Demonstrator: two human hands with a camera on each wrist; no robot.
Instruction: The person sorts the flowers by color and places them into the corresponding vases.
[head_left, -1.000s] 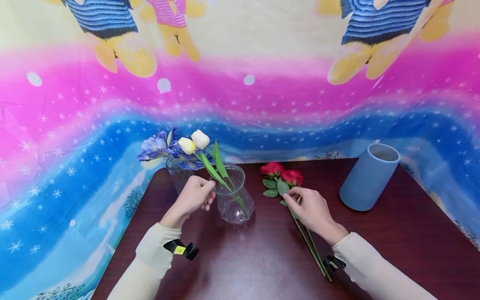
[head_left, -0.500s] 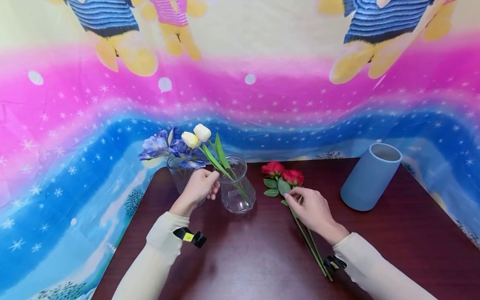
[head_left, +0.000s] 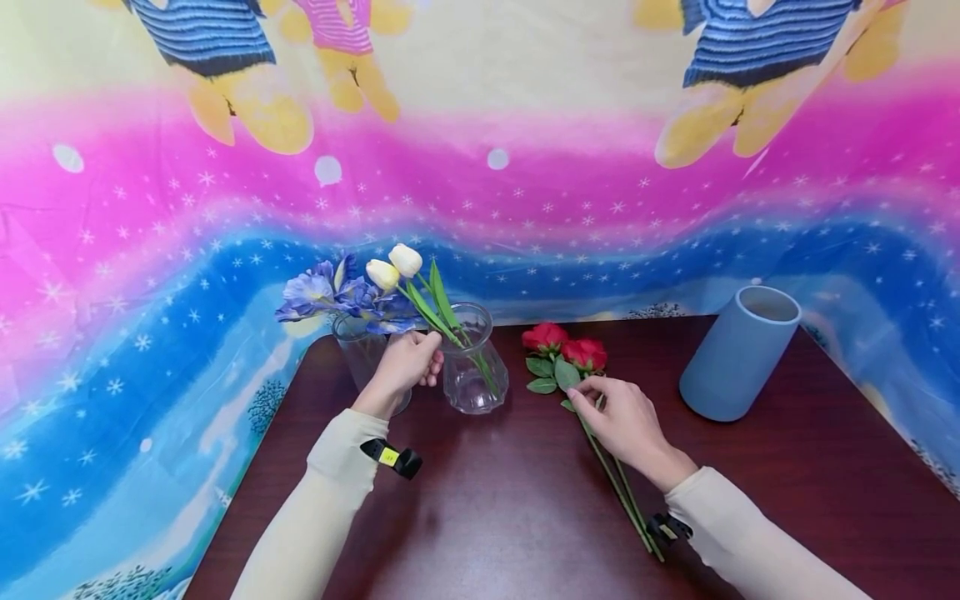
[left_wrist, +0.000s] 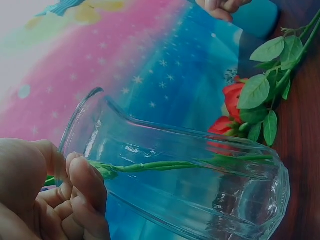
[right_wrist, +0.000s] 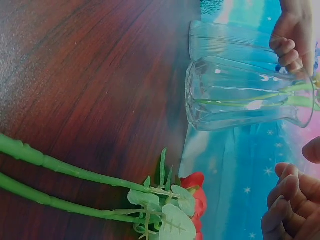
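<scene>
My left hand point(head_left: 405, 367) pinches the rim of a clear glass vase point(head_left: 477, 387) between thumb and curled fingers. White tulips point(head_left: 406, 260) lean left out of this vase, their green stems point(left_wrist: 165, 166) reaching down inside the glass. Upright on the table, the vase stands near its back edge. Two red roses point(head_left: 583, 355) lie on the table to the right, stems toward the front. Over their leaves hovers my right hand point(head_left: 622, 417), fingers loosely bent; the right wrist view shows a gap between its fingers and thumb with nothing held.
Behind my left hand stands a second glass vase point(head_left: 352, 350) with purple-blue irises point(head_left: 309, 292). A tall blue vase point(head_left: 738, 358) stands at the back right of the dark wooden table point(head_left: 480, 517). A printed cloth point(head_left: 570, 200) hangs behind the table.
My left hand has slid the vase with the tulips away toward the back of the table. My right hand and the roses have stayed in place.
</scene>
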